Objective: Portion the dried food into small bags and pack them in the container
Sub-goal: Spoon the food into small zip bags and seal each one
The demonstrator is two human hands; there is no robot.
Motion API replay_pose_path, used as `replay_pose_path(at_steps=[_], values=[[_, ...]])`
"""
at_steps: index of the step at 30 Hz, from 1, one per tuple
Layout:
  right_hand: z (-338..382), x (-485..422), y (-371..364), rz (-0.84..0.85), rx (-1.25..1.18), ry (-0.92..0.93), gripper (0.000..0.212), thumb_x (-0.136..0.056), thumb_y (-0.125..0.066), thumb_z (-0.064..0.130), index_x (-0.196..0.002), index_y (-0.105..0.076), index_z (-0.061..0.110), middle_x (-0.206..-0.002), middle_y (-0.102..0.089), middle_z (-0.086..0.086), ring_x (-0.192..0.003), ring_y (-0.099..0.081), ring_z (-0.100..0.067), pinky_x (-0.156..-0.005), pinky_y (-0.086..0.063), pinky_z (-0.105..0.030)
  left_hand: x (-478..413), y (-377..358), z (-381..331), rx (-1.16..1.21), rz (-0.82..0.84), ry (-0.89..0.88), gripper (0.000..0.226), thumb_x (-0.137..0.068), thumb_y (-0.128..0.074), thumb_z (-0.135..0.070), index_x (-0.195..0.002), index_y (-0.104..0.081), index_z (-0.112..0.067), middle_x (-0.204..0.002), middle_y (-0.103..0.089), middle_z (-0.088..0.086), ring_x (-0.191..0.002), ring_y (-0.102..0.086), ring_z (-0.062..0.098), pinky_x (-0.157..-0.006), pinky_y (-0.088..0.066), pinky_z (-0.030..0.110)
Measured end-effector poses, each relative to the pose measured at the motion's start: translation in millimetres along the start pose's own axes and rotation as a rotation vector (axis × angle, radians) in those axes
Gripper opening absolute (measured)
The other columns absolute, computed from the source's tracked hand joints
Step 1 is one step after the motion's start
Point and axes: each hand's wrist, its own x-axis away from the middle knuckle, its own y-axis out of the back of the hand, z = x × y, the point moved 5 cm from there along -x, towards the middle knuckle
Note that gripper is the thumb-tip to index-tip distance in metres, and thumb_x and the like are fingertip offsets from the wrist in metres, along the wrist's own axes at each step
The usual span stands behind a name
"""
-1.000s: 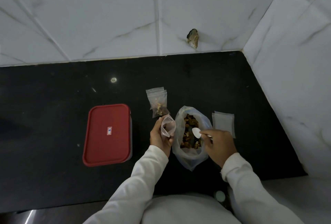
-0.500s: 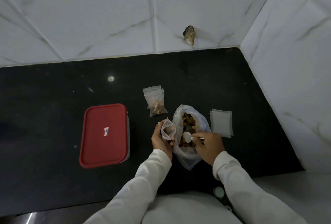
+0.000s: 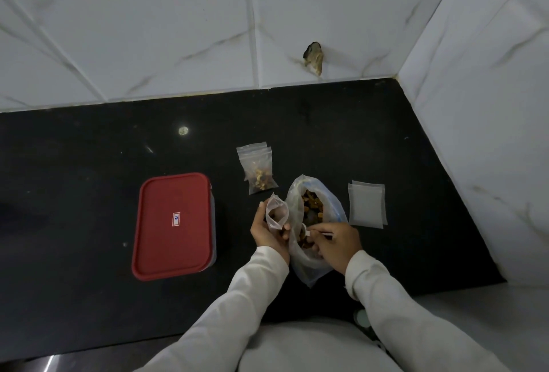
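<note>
Scooping step: my right grip [image 3: 338, 242] pinches the spoon [image 3: 315, 232], its bowl down in the big bag [image 3: 297, 193] of dried food [image 3: 312, 208] on the desk [image 3: 89, 163]. My left grip [image 3: 269, 233] holds a small bag [image 3: 276, 214] open just beside it. Next, I judge, comes a level scoop across into that mouth, without spilling.
</note>
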Motion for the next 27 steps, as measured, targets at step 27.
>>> replay_pose_path(at_steps=[27], values=[[40.5, 27.2, 53.5, -0.035, -0.669, -0.095, 0.018, -0.093, -0.057, 0.004, -0.096, -0.075, 0.008, -0.087, -0.073, -0.013, -0.067, -0.057, -0.012, -0.064, -0.046, -0.024, -12.8, 0.0, -25.1, -0.134, -0.02, -0.088, 0.031, -0.093, -0.058, -0.045, -0.099, -0.071, -0.018, -0.072, -0.066, 0.002, -0.053, -0.056, 0.014, -0.046, -0.037, 0.024]])
